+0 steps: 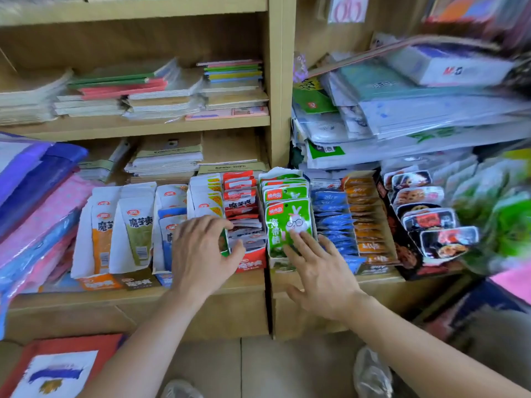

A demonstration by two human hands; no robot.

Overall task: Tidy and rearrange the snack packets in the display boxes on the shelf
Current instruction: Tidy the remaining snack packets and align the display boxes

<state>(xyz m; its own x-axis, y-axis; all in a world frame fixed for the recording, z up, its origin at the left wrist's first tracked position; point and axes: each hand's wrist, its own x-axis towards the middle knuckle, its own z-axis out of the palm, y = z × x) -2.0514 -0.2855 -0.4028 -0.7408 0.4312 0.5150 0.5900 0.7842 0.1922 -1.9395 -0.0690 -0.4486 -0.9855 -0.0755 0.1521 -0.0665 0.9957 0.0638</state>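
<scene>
I note stacked notebooks [161,90] up top, more booklets [166,159] beneath them, purple and pink wrapped rolls [37,191] far left, plastic-sleeved paper packs [416,110] piled right.

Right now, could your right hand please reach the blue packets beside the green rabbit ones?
Probably yes. The right hand rests open on the front green rabbit packet. The blue packets stand in the next row to its right, uncovered, with nothing in between.

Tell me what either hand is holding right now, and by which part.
Nothing is held. The left hand rests open over the red box's packets; the right hand only touches the front green packet.
</scene>
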